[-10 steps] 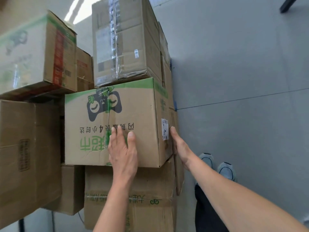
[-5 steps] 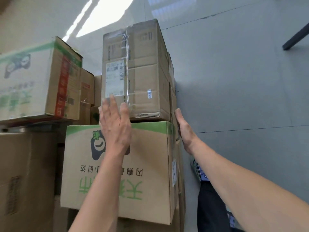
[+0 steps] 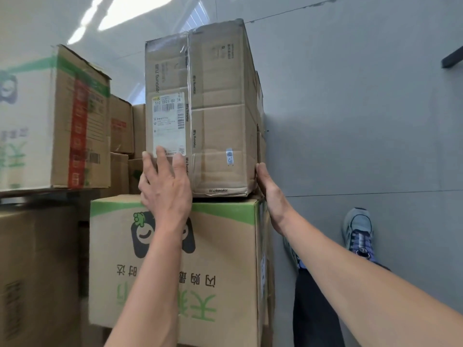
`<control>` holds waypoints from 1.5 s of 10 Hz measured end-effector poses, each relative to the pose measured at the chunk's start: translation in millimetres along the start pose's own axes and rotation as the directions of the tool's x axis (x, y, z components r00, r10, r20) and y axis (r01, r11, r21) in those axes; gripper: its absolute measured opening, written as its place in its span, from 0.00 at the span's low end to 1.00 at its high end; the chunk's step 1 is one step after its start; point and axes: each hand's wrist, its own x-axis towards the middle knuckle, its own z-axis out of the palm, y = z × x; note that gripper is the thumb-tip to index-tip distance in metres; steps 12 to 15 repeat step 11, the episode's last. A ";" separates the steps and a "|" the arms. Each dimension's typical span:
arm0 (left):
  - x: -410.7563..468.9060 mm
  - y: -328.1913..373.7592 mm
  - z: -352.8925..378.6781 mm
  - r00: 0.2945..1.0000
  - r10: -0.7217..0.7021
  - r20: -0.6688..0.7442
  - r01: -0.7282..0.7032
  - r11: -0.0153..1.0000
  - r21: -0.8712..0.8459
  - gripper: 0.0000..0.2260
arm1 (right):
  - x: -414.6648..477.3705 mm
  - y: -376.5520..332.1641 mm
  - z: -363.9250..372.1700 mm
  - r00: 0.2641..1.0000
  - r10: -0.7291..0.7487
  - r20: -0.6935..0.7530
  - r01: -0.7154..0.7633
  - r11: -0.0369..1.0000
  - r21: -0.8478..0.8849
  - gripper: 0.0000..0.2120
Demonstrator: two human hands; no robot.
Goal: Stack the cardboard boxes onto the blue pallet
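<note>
Head camera faces stacked boxes (image 3: pixel 220 108) (very close).

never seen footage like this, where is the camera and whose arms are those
There is no machine here: the arms belong to a person wearing a wide-angle camera on the head, so the picture looks forward and down over their hands. The left hand lies with spread fingers on the front of a tape-wrapped cardboard box with a shipping label. The right hand lies flat against that stack's right side. Neither grips anything. That box sits on a green-printed box, with more cardboard boxes stacked to the left. A shoe shows on the grey floor. The blue pallet is not in view.
</note>
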 end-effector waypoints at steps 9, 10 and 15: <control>-8.5 -1.8 15.2 0.999 -0.006 0.040 0.004 0.998 0.056 0.30 | 16.6 -22.6 -2.7 0.990 0.044 -0.131 -0.052 0.997 -0.057 0.34; -14.5 13.5 4.5 0.998 0.038 0.054 -0.040 0.999 0.034 0.29 | 2.0 -51.6 -4.7 0.991 0.022 -0.133 -0.036 0.994 -0.103 0.35; -30.5 35.6 -14.1 0.987 0.139 0.081 -0.139 0.990 -0.006 0.29 | -32.4 -88.3 -7.8 0.990 -0.003 -0.139 -0.019 0.988 -0.153 0.35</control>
